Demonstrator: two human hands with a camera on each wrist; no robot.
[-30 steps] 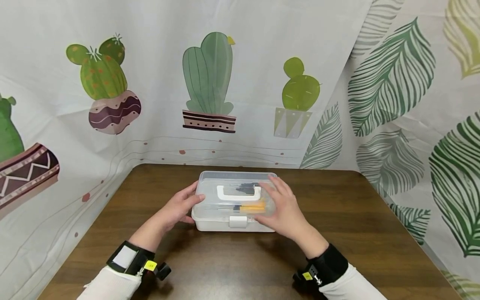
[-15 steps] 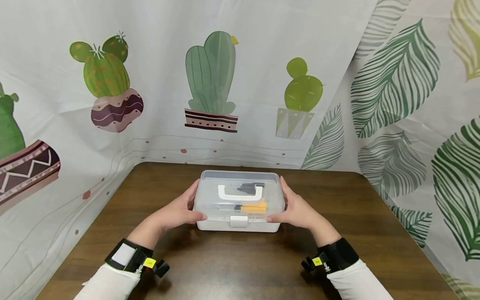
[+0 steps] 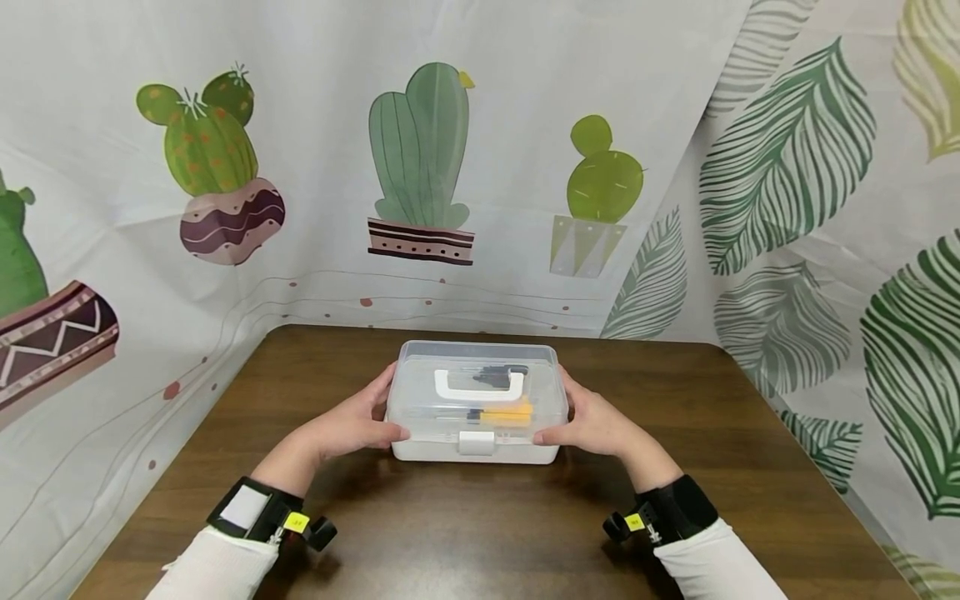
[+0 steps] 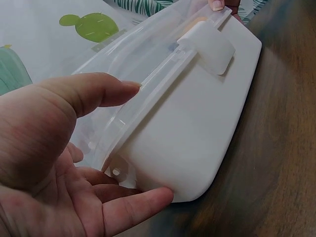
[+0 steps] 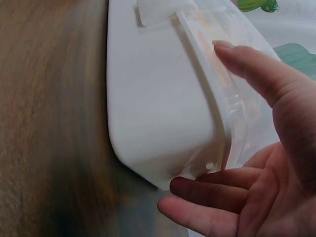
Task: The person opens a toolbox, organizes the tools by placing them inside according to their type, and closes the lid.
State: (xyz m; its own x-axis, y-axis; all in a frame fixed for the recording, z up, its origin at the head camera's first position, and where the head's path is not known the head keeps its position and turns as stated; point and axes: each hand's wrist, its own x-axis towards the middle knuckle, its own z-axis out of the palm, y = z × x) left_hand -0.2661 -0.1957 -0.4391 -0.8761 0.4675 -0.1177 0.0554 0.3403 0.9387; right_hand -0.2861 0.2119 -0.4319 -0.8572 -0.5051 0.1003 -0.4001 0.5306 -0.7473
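Note:
A plastic storage box (image 3: 427,452) with a white base and clear lid stands on the table, lid down. Its white carry handle (image 3: 478,395) lies flat on top, and a white latch (image 3: 476,443) sits at the front middle. Through the lid show orange-handled items (image 3: 506,412) and a bundle of dark ones (image 3: 501,375). My left hand (image 3: 352,429) grips the left end, thumb (image 4: 111,90) along the lid's front edge, fingers against the side. At the right end, my right hand (image 3: 600,423) grips likewise, its thumb (image 5: 252,64) over the lid edge. Far fingertips are partly hidden.
The brown wooden table (image 3: 480,533) reaches back to a hanging cloth (image 3: 315,167) printed with cacti and leaves. Both wrists wear black straps with small cameras (image 3: 322,533).
My right hand has come off the lid top to grip the box's right end. The left thumb has shifted toward the front lid edge. In the last half second almost nothing moved.

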